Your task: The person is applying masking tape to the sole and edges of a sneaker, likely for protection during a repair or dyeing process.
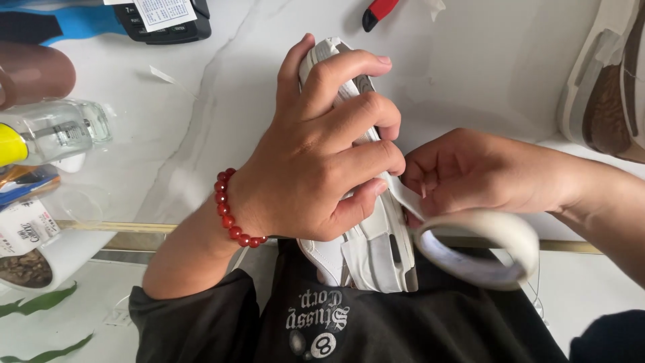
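Masking step: my left hand [316,144] grips the white sneaker [366,249], right hand [470,171] pinches tape off the roll [480,245]; next, press the strip flat along the sole.

1. 1 view only: head-worn camera, aimed steeply downward.
2. Close range: hands [376,168] fill centre frame above the white marbled surface [222,87].
3. The wearer's torso occupies the lower edge.

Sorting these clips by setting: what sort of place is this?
Likely a shoe-care or repair bench: the left hand holds a white sneaker while the right hand applies a masking tape roll; another shoe and a clear bottle sit on the marble-look table.
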